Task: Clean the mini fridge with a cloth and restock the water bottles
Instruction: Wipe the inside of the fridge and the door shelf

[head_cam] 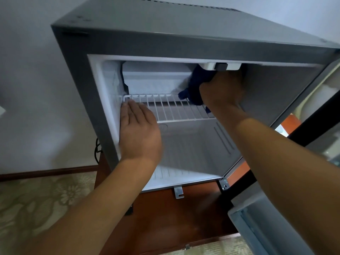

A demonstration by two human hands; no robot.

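The fridge (pixel 165 39) stands open on a brown bench (pixel 184 218), its door (pixel 312 126) swung out to the right. The right hand (pixel 222 89) reaches into the upper right corner and grips a dark blue cloth (pixel 193 89), fingers curled round it just under the white control housing (pixel 220 66). The bunched cloth runs up and down, its lower end hanging onto the wire shelf (pixel 176 109). The left hand (pixel 139 133) lies flat with straight fingers against the left inner wall, fingertips at the shelf's front left corner.
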